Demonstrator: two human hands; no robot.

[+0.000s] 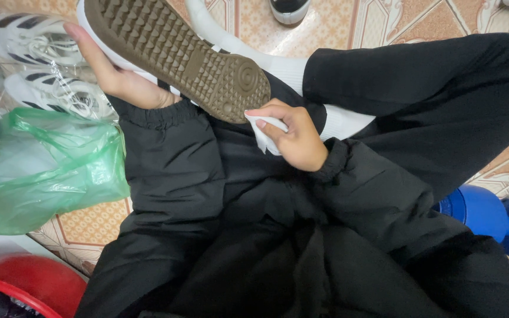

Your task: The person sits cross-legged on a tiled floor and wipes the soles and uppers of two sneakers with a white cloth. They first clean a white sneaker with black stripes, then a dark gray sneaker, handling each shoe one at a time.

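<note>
Left hand (110,73) grips the upturned sneaker (178,53); right hand (293,135) pinches a white wipe (262,136). At left, clear bags (42,65) hold, seemingly, white sneakers.

White shoe (175,56) tilted sole-up, brown tread showing; crumpled white cloth (264,134) at its heel.

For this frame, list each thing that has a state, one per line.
shoe: sole up, held at the toe end.
left hand: gripping the shoe.
right hand: closed on a white wipe.
white wipe: crumpled, touching the heel edge of the sole.
green plastic bag: filled, lying on the floor.
bagged sneakers: wrapped in clear plastic.
</note>
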